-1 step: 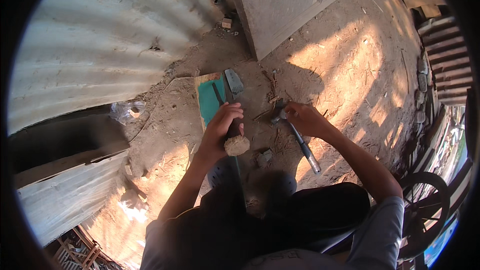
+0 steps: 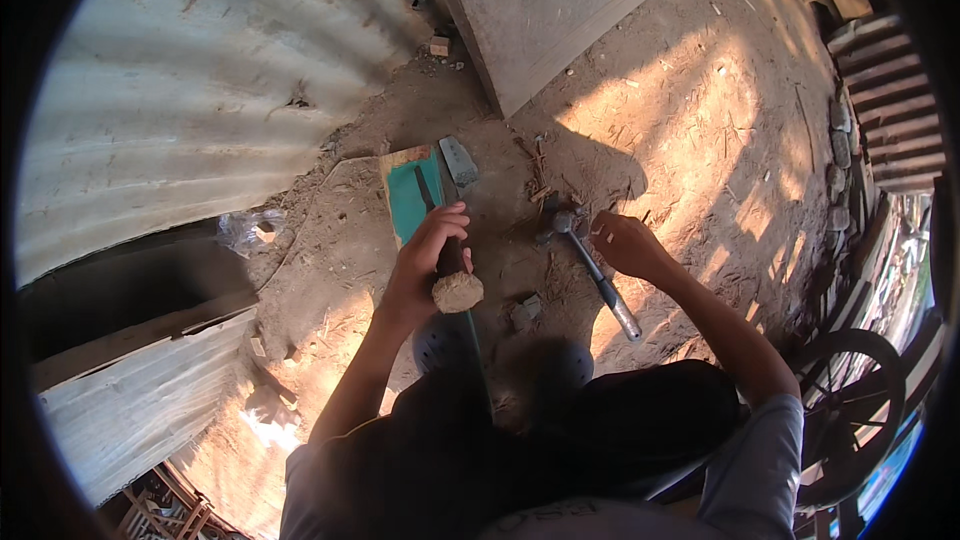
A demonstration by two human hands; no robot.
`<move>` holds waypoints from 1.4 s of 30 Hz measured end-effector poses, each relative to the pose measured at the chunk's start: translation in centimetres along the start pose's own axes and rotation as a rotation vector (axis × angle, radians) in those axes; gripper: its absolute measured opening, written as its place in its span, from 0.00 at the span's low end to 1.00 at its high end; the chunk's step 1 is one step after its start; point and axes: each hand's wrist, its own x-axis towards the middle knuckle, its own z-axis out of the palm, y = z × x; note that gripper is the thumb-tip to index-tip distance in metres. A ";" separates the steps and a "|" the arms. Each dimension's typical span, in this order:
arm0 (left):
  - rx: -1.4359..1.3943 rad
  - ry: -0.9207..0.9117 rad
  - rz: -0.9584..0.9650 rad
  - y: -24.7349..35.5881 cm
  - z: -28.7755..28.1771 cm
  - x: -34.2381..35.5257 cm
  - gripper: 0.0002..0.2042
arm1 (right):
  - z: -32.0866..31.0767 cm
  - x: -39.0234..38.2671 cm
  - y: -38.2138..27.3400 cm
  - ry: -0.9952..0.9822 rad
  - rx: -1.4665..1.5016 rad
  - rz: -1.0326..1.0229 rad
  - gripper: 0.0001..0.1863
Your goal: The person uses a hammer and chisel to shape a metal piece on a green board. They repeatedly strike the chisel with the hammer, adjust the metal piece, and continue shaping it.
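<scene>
My left hand [image 2: 428,255] is wrapped round the dark shaft of a wooden-handled tool, whose pale, rough round end [image 2: 458,292] points toward me. Beyond the fingers, a narrow dark blade-like piece [image 2: 427,187] lies over a green-topped board [image 2: 408,202]; whether it belongs to the tool is hidden by the hand. On the dirt to the right lies a hammer [image 2: 598,282], its head away from me and its metallic handle slanting nearer. Just right of the hammer head, my right hand [image 2: 632,245] hovers with loosely bent fingers, gaps between them, and nothing visibly held.
A grey stone block [image 2: 459,162] sits beside the board's far end, and a smaller stone [image 2: 526,312] near my feet. Corrugated metal sheeting [image 2: 200,110] stands at left, a wooden door [image 2: 550,15] ahead. A spoked wheel [image 2: 850,410] is at lower right.
My right hand has come away from the hammer head, moving right; the hammer stays on the ground. My left hand keeps its hold. The whole view has shifted slightly.
</scene>
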 end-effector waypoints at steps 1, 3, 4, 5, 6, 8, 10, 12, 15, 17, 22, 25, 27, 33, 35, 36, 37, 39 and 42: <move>-0.038 0.034 -0.018 0.1 0.0 0.0 0.14 | 1.0 -1.9 3.0 -0.012 -0.037 0.092 0.16; 0.020 0.089 -0.007 1.0 0.2 0.7 0.12 | 3.6 -4.1 6.0 0.016 -0.097 0.187 0.19; 0.057 0.108 -0.007 1.5 0.2 0.8 0.11 | 4.4 -4.5 5.9 0.005 -0.090 0.190 0.19; 0.093 0.130 -0.008 1.7 0.3 0.8 0.11 | 5.2 -4.7 5.7 -0.007 -0.084 0.191 0.20; 0.061 0.116 -0.024 1.7 0.4 0.7 0.11 | 5.9 -4.7 5.8 0.052 -0.119 0.166 0.20; -0.004 0.092 -0.060 1.7 0.5 0.5 0.11 | 7.1 -4.4 5.9 0.167 -0.193 0.113 0.21; 0.050 0.060 -0.025 1.7 0.3 0.3 0.11 | 7.7 -3.5 5.8 0.162 -0.229 0.134 0.22; 0.088 0.044 0.007 1.5 -0.1 0.1 0.10 | 8.0 -2.8 5.9 0.162 -0.261 0.149 0.22; 0.089 0.040 0.002 1.2 -0.9 -0.1 0.10 | 7.6 -2.1 5.1 0.148 -0.255 0.142 0.19; 0.036 0.040 -0.075 1.4 -1.6 -0.3 0.09 | 6.2 -2.3 3.3 0.102 -0.197 0.117 0.17; 0.021 0.023 -0.014 1.3 -1.9 -0.2 0.10 | 5.1 -1.8 3.8 -0.215 0.676 0.440 0.13; -0.036 -0.001 0.030 1.3 -1.7 0.1 0.11 | 3.4 -1.0 2.0 -0.244 0.509 0.441 0.15; -0.062 -0.026 0.056 1.3 -1.7 0.3 0.11 | 2.0 -1.3 0.6 -0.128 0.268 0.240 0.15; -0.011 -0.096 0.038 1.0 -2.0 0.1 0.09 | -3.3 -3.3 -7.4 0.169 0.065 0.056 0.11; -0.049 -0.056 0.019 1.2 -1.6 0.1 0.10 | -5.6 -3.7 -9.5 0.122 0.113 0.058 0.14; -0.054 -0.054 0.016 1.0 -1.5 0.1 0.10 | -6.5 -3.8 -10.7 0.088 0.136 0.121 0.16; -0.059 -0.052 0.014 0.8 -1.3 0.0 0.10 | -7.0 -3.8 -11.3 0.054 0.158 0.185 0.19; -0.045 -0.038 0.045 0.3 -1.2 -0.2 0.11 | -6.7 -4.3 -12.0 0.143 0.115 0.090 0.19; -0.029 -0.016 0.118 -0.3 -0.6 -0.3 0.11 | -6.4 -6.0 -13.4 0.223 0.126 -0.067 0.14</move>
